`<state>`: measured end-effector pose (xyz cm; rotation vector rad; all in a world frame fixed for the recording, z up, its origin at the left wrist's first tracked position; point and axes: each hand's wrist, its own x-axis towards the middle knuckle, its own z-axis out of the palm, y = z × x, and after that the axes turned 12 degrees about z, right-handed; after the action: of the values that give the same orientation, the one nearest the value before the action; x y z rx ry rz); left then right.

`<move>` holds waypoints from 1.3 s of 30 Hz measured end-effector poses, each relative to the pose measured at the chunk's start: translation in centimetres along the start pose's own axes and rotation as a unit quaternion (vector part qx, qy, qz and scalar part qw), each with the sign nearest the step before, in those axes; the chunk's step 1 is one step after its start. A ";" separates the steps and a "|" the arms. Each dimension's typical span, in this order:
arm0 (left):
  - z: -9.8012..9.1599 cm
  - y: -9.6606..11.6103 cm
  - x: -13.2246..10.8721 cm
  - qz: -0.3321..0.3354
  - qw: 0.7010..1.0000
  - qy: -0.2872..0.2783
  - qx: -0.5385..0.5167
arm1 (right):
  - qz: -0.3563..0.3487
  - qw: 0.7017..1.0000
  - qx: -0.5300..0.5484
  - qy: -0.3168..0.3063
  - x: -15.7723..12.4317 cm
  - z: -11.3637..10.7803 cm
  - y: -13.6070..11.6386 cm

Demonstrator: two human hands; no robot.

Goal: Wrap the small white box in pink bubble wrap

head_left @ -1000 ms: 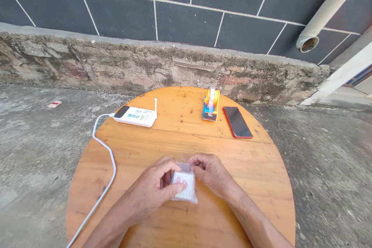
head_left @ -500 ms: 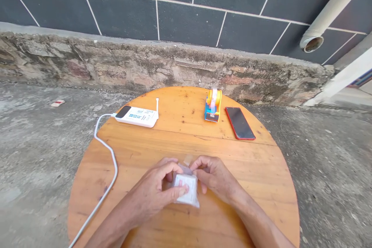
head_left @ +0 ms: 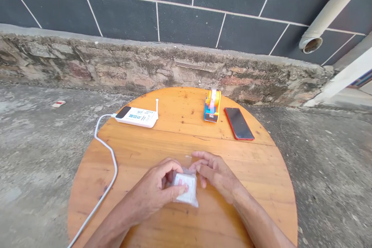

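Observation:
A small white box in a clear plastic bag (head_left: 186,192) is held just over the near middle of the table. My left hand (head_left: 164,182) is closed on its left side, the thumb lying across the front and the fingers behind. At the bag's upper right corner, my right hand (head_left: 213,170) pinches the loose plastic between thumb and a finger, while its index finger stretches out above. A short clear strip, like tape (head_left: 188,159), sticks up from the bag's top beside that fingertip. What the left fingers do behind the box is hidden.
On the round wooden table (head_left: 174,139) lie a white power bank (head_left: 136,117) with a cable (head_left: 112,151) running off the left edge, a yellow-and-blue tape dispenser (head_left: 212,106) and a red-edged phone (head_left: 239,123). Behind stands a tiled wall (head_left: 186,19) with a drainpipe (head_left: 322,19).
My right index finger has lifted and straightened away from the bag's top edge. The left hand keeps its hold on the bagged box, which has barely moved.

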<state>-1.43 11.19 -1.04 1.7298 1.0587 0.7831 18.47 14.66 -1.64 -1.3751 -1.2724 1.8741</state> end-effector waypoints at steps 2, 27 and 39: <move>0.0 0.1 0.0 0.002 1.000 -0.002 0.003 | -0.001 1.000 0.000 -0.002 0.0 0.0 0.0; -0.1 0.1 -0.1 0.000 0.999 -0.005 0.039 | -0.155 0.967 -0.171 0.103 1.1 1.2 0.8; 0.0 0.2 -0.1 -0.032 0.999 0.008 0.004 | -0.138 0.959 -0.220 0.112 0.1 1.3 0.5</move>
<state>-1.44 11.02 -0.82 1.6902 1.1242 0.7538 17.33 14.03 -2.08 -1.4806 -1.7242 1.2543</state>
